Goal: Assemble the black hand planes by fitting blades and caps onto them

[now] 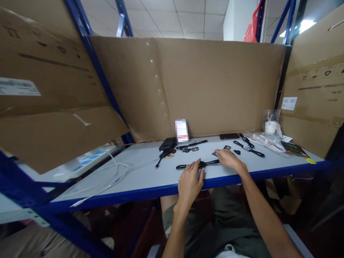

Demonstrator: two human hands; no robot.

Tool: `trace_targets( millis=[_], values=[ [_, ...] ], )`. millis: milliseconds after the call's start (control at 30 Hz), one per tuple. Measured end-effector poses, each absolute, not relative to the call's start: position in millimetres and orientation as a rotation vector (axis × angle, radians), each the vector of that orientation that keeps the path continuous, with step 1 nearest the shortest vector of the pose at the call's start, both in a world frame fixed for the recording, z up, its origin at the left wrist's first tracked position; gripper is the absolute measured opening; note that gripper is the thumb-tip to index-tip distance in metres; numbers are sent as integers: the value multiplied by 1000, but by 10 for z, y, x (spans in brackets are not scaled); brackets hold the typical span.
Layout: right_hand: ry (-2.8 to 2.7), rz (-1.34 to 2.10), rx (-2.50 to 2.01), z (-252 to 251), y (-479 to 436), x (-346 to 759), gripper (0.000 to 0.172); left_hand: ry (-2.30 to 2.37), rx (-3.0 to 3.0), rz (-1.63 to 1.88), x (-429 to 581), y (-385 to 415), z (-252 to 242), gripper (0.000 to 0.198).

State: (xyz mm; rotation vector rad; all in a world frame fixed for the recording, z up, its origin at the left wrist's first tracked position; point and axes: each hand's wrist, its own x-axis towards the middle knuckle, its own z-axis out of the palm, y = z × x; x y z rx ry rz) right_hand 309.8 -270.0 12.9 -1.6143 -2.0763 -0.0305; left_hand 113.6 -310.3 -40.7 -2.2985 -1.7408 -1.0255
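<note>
On the grey shelf top, near its front edge, lies a long black strap-like piece point(212, 162) with a loop-shaped end. My left hand point(189, 179) rests over its middle, fingers closed on it, hiding part of it. Just right of that, the fingers of my right hand point(228, 158) pinch a small dark flat plate point(214, 153), mostly covered by the fingertips. Beyond my right hand is another small grey plate point(227, 147), with a small black part point(237, 152) beside it. A similar black piece with a white emblem point(246, 147) lies farther right.
Cardboard panels point(215, 86) wall the back and sides. A lit phone point(182, 130) leans at the back near a black case point(168, 144). White cables point(118, 175) and a power strip point(86, 163) lie left; plastic bags point(264, 141) and a dark phone point(229, 136) lie right.
</note>
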Motion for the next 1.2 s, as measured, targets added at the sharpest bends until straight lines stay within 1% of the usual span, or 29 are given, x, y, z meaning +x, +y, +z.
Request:
trace_targets(
  millis=[100,200,367,433,533,700,833,1033,1200],
  values=[
    [-2112,-33,-1672,-5,-3000,3425,30,-1691,-2274,-1175,1087,-3077,-446,50],
    [-2059,-68,-1607,-215,-3316,3563,36,-1624,-2251,-1231,931,-3052,-494,46],
    [-2032,-38,-1458,-425,-3561,3333,41,-1726,-2330,-798,732,-3065,-485,42],
    [-2037,-28,-1416,-441,-3569,3222,40,-1739,-2356,-665,782,-3068,-437,43],
    [-1983,-21,-1316,-474,-3557,3151,38,-1691,-2393,-616,945,-3060,-361,42],
    [-1821,-47,-1095,-622,-3548,3165,21,-1556,-2460,-798,1095,-3099,-335,38],
    [-1734,-49,-1017,-686,-3564,3128,18,-1522,-2436,-918,1054,-3190,-365,36],
    [-1409,23,-1035,-530,-3597,3055,15,-1545,-2430,-940,1054,-3251,-349,37],
    [-1342,-113,-1040,-331,-3522,2963,16,-1564,-2396,-947,1084,-3250,-355,36]
  ],
)
